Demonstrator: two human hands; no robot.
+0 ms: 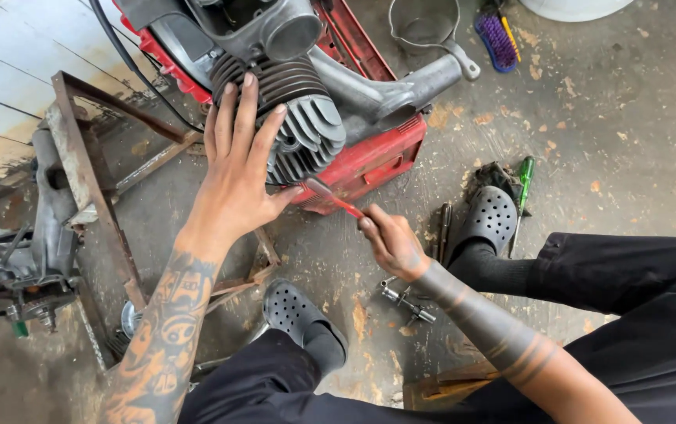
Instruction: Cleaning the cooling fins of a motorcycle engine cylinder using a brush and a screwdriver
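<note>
The person sits low on the concrete floor (628,141), with both feet in black clogs. The left hand (237,169) lies flat, fingers spread and not clenched, against the ribbed grey cylinder (303,118) of an engine. This cylinder hangs over a red tray (377,153), just in front of the knees. The right hand (389,242) is closed around the handle of a red toothbrush (332,196), and the brush head touches the lower fins of the cylinder, close to the left thumb. A rusty metal frame (87,188) stands at the left of the engine. Near the right foot lie a green screwdriver (524,177) and a dark rag. Small metal parts (405,300) lie on the floor under the right wrist. Farther away, a purple brush (496,38) lies beside a grey pot (426,23).
</note>
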